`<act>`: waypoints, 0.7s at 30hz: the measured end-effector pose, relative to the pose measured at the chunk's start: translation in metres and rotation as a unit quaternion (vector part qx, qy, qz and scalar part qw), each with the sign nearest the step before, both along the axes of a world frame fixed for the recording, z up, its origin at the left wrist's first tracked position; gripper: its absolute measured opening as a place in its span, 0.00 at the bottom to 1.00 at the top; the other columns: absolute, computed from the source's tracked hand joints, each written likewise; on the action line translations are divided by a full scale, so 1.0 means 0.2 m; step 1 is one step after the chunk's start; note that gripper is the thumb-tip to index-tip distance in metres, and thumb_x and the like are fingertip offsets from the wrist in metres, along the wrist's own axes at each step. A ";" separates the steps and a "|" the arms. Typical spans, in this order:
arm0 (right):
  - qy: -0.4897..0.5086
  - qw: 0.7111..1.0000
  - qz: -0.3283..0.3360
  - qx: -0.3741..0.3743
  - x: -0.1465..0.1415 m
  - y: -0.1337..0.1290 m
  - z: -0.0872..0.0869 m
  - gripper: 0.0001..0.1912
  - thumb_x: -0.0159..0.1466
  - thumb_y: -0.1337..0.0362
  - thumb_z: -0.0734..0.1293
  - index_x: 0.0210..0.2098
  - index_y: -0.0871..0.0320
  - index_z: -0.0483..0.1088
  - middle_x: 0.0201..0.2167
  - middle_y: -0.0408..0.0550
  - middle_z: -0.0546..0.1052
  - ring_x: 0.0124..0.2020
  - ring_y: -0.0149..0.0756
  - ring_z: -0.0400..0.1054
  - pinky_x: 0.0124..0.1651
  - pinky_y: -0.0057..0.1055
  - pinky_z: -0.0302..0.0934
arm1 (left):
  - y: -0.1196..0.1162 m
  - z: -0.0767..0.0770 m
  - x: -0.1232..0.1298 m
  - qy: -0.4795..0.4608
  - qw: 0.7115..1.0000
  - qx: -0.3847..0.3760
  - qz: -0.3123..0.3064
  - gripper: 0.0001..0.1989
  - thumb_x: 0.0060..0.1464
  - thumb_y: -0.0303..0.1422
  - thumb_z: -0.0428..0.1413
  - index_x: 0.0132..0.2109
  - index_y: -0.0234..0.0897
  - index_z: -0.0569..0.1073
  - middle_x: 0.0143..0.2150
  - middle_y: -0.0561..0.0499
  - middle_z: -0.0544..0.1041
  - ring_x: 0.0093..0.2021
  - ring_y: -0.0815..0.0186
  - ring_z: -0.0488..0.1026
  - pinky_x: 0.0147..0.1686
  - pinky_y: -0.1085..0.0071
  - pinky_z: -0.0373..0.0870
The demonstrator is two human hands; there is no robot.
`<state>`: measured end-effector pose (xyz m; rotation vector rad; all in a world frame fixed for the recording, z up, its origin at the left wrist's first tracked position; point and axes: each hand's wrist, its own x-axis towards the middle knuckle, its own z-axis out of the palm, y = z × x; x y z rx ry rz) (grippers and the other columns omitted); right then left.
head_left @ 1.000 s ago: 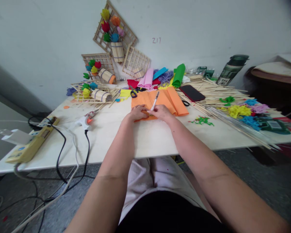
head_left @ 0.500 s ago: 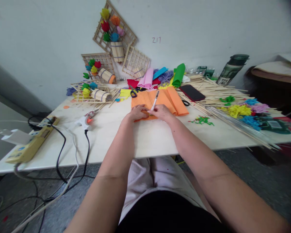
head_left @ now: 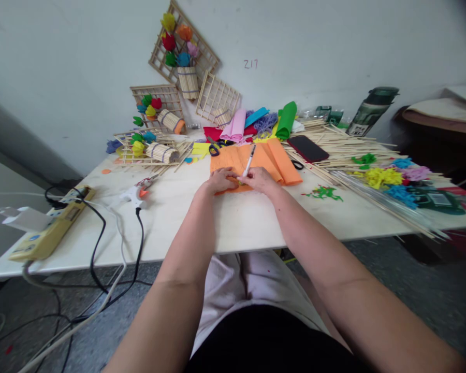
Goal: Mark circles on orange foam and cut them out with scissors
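A sheet of orange crepe paper (head_left: 256,158) lies on the table in front of me, its right part folded over. My left hand (head_left: 220,181) rests on the paper's near left part, fingers stretched and pressing it down. A white pen (head_left: 249,160) stands tilted in my right hand (head_left: 258,180), whose fingers are closed round its lower end. The pen's tip is hidden by the fingers, close to the left fingertips. Between the two hands a small spot on the paper is too covered to make out.
Scissors (head_left: 214,149) and a phone (head_left: 308,148) lie beyond the paper. To the left are a glue gun (head_left: 134,195) and a power strip (head_left: 54,228) with trailing cables. Bamboo sticks (head_left: 345,147), green scraps (head_left: 324,192) and a bottle (head_left: 373,111) occupy the right.
The pen has shifted very slightly, its top leaning a little further right. Both hands stay nearly in place on the orange paper.
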<state>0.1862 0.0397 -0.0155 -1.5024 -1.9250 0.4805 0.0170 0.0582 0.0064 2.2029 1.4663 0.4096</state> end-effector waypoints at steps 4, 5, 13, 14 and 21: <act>0.006 1.000 -0.001 -0.003 0.00 0.00 0.00 0.14 0.56 0.55 0.68 0.28 0.60 0.75 0.24 0.47 0.76 0.27 0.33 0.68 0.27 0.24 0.54 | -0.01 0.01 0.00 0.022 1.000 -0.005 0.000 0.18 0.41 0.36 0.59 0.44 0.46 0.77 0.62 0.54 0.65 0.64 0.54 0.56 0.61 0.66 0.51; 0.006 1.000 -0.002 -0.005 0.00 0.00 0.00 0.13 0.56 0.55 0.68 0.28 0.60 0.75 0.24 0.47 0.76 0.27 0.33 0.68 0.27 0.24 0.54 | -0.01 0.02 0.00 0.025 1.000 -0.005 -0.001 0.19 0.42 0.36 0.59 0.45 0.46 0.77 0.62 0.54 0.64 0.64 0.54 0.55 0.62 0.66 0.50; 0.007 1.000 0.002 -0.011 0.01 0.01 -0.01 0.12 0.57 0.57 0.68 0.28 0.60 0.76 0.25 0.47 0.77 0.28 0.33 0.69 0.28 0.24 0.56 | -0.02 0.03 0.01 0.051 0.999 -0.007 -0.003 0.20 0.44 0.36 0.58 0.48 0.48 0.76 0.65 0.56 0.61 0.66 0.57 0.51 0.63 0.66 0.49; 0.004 1.000 0.003 -0.009 0.01 0.01 -0.01 0.12 0.57 0.57 0.68 0.28 0.61 0.76 0.25 0.47 0.77 0.28 0.33 0.69 0.28 0.24 0.56 | -0.02 0.03 0.01 0.058 0.998 -0.007 -0.002 0.21 0.44 0.37 0.58 0.48 0.48 0.76 0.65 0.56 0.60 0.66 0.57 0.51 0.63 0.67 0.48; -0.003 1.000 -0.009 -0.015 0.00 0.01 0.00 0.12 0.57 0.58 0.68 0.28 0.61 0.76 0.27 0.49 0.78 0.29 0.34 0.70 0.29 0.25 0.57 | -0.02 0.03 0.01 0.077 0.997 0.002 -0.006 0.21 0.46 0.38 0.57 0.50 0.49 0.75 0.65 0.58 0.61 0.65 0.57 0.53 0.63 0.66 0.49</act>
